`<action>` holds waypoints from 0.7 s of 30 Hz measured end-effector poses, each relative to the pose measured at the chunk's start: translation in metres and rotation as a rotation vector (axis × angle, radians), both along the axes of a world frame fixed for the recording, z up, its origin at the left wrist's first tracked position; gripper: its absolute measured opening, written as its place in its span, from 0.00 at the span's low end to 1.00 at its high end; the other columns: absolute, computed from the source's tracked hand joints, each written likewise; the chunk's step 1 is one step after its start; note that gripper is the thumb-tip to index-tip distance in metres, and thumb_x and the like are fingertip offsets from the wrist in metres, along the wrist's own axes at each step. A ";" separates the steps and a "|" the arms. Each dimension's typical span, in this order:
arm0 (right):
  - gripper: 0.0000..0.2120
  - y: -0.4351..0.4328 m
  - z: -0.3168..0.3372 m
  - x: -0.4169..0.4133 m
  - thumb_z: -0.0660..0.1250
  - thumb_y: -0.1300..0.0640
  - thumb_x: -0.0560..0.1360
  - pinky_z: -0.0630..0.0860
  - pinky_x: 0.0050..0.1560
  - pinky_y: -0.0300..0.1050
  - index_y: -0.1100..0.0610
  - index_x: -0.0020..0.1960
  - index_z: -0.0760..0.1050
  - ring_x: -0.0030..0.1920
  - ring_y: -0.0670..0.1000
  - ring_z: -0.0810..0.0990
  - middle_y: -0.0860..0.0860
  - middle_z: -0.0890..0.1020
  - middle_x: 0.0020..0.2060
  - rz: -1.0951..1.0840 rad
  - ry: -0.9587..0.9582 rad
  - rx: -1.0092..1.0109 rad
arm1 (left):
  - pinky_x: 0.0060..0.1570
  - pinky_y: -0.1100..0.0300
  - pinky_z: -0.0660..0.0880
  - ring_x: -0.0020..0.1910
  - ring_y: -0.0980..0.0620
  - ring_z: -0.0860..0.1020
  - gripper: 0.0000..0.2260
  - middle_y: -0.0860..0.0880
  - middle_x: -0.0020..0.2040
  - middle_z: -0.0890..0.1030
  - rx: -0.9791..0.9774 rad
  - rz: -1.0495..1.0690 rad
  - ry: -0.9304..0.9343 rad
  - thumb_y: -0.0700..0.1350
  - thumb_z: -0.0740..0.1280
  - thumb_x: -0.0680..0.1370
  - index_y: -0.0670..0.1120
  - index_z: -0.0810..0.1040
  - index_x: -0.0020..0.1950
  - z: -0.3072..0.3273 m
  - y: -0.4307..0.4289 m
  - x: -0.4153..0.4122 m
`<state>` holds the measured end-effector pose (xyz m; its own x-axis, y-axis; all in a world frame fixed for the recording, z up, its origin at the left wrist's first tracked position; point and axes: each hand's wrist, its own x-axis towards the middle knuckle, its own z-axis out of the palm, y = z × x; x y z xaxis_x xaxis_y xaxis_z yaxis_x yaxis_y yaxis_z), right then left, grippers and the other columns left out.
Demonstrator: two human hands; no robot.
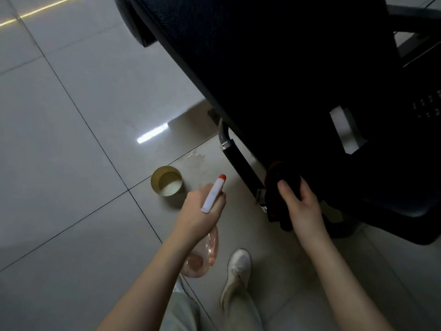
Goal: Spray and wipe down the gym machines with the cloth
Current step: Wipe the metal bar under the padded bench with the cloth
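Observation:
My left hand [202,209] grips a spray bottle [213,194] with a white head and an orange nozzle tip; its clear pinkish body [202,256] hangs below my wrist. The nozzle points up and right toward the gym machine. My right hand [300,206] presses a dark cloth [284,182] against the machine's black frame bar [241,166], just under the big black padded bench [274,68]. The cloth is dark and partly lost in shadow.
A small round tin [166,180] with whitish contents stands on the grey tiled floor [71,139], left of the spray nozzle. A small wet patch [198,156] lies beyond it. My white shoe [237,271] is below the hands. Machine frame parts [417,17] fill the right side.

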<state>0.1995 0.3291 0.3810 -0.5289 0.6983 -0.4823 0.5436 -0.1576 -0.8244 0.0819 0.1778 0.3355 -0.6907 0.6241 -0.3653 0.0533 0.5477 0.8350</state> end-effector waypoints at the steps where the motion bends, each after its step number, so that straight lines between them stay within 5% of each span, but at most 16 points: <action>1: 0.24 0.000 -0.001 0.001 0.62 0.50 0.75 0.69 0.59 0.36 0.52 0.70 0.67 0.65 0.48 0.72 0.49 0.75 0.63 -0.001 0.008 -0.003 | 0.40 0.44 0.73 0.34 0.46 0.74 0.15 0.43 0.34 0.76 0.007 -0.030 -0.006 0.50 0.61 0.78 0.39 0.73 0.41 0.000 -0.001 0.001; 3: 0.23 0.001 -0.002 0.005 0.62 0.52 0.76 0.69 0.55 0.32 0.52 0.70 0.67 0.64 0.47 0.72 0.49 0.75 0.63 -0.007 0.015 -0.010 | 0.37 0.50 0.72 0.33 0.48 0.73 0.14 0.46 0.34 0.76 0.026 -0.091 -0.006 0.51 0.61 0.78 0.41 0.73 0.40 0.001 -0.001 0.007; 9: 0.25 0.004 -0.006 0.019 0.62 0.51 0.77 0.67 0.61 0.41 0.52 0.72 0.64 0.67 0.51 0.70 0.51 0.72 0.66 -0.015 -0.025 0.019 | 0.29 0.57 0.68 0.25 0.52 0.67 0.17 0.43 0.30 0.73 -0.013 -0.181 0.013 0.52 0.60 0.79 0.40 0.72 0.37 -0.006 -0.003 0.027; 12: 0.24 0.005 -0.005 0.024 0.61 0.52 0.77 0.66 0.59 0.41 0.51 0.73 0.64 0.67 0.51 0.69 0.52 0.72 0.67 -0.030 -0.032 0.022 | 0.32 0.51 0.70 0.27 0.55 0.69 0.14 0.46 0.33 0.75 -0.025 -0.257 -0.004 0.53 0.59 0.76 0.43 0.73 0.41 -0.008 -0.003 0.031; 15: 0.23 0.005 -0.006 0.027 0.61 0.54 0.78 0.66 0.56 0.39 0.52 0.72 0.64 0.67 0.51 0.69 0.52 0.71 0.67 -0.059 -0.032 0.040 | 0.37 0.52 0.73 0.33 0.52 0.73 0.14 0.46 0.37 0.76 -0.052 -0.352 0.013 0.53 0.58 0.75 0.43 0.73 0.43 -0.005 -0.004 0.038; 21: 0.23 0.002 -0.011 0.039 0.61 0.53 0.78 0.67 0.47 0.30 0.50 0.72 0.63 0.62 0.45 0.69 0.49 0.71 0.66 -0.099 -0.032 0.039 | 0.30 0.63 0.64 0.28 0.55 0.66 0.12 0.51 0.32 0.71 -0.097 -0.449 0.055 0.50 0.59 0.79 0.44 0.72 0.40 -0.003 -0.001 0.050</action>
<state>0.2387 0.3310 0.3696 -0.4417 0.7647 -0.4692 0.5530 -0.1798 -0.8136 0.1323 0.1770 0.3328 -0.3798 0.8305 -0.4075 0.3455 0.5360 0.7703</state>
